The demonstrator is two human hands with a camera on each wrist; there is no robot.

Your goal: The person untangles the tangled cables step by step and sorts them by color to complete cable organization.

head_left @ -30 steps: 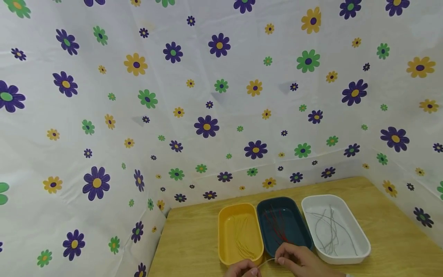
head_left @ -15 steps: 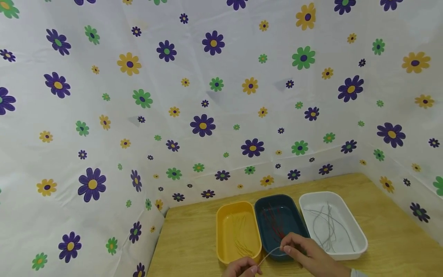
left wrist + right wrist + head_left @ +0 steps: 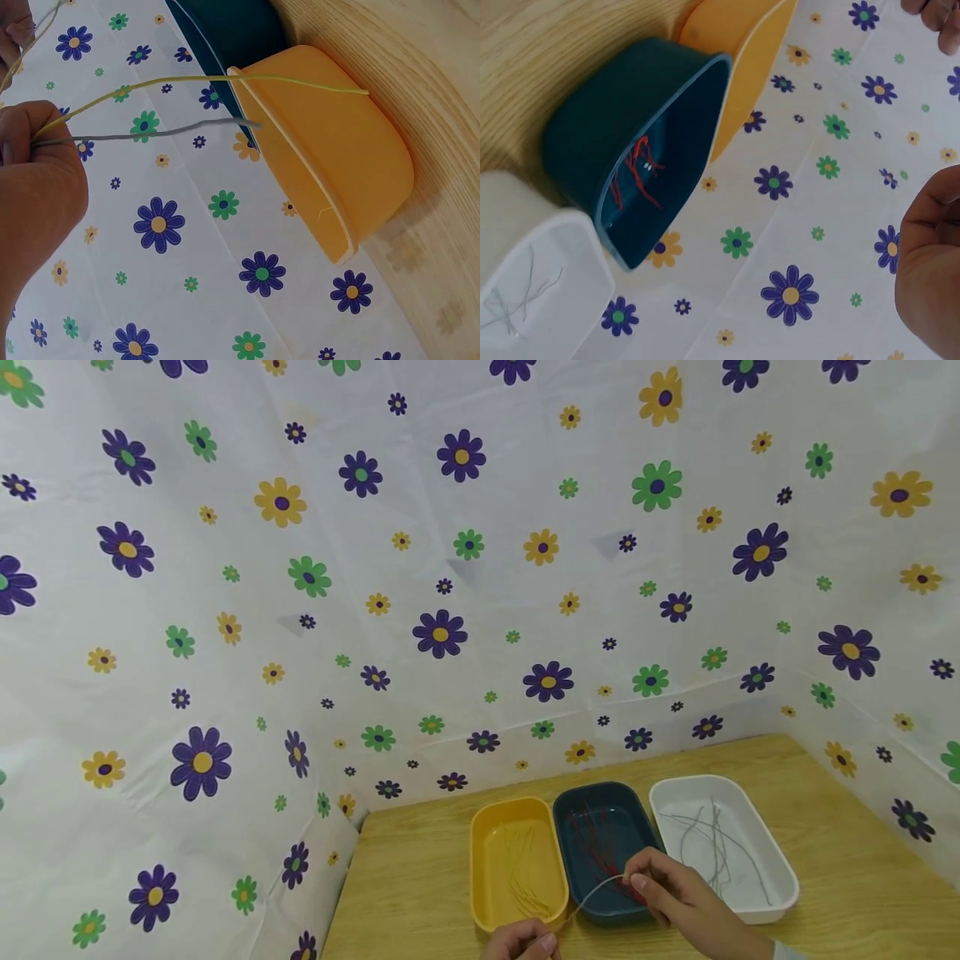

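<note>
Near the table's front edge, my left hand (image 3: 519, 941) pinches a thin yellow wire (image 3: 187, 77) and a thin grey wire (image 3: 172, 133). Their free ends reach past the hand toward the yellow tray in the left wrist view. A pale stretch of wire (image 3: 598, 884) arcs between my hands in the head view. My right hand (image 3: 678, 893) pinches its other end, over the front of the dark teal tray. The right wrist view shows the right hand's curled fingers (image 3: 922, 217), but the wire there is hidden.
Side by side stand a yellow tray (image 3: 478, 868) with yellow wires, the dark teal tray (image 3: 562, 827) with red ones (image 3: 635, 171), and a white tray (image 3: 783, 881) with grey ones. A flowered cloth (image 3: 442, 693) hangs around the wooden table (image 3: 405, 868).
My right hand has moved right and slightly away from me, widening the gap between the hands and lengthening the visible wire. My left hand stays near the front of the yellow tray.
</note>
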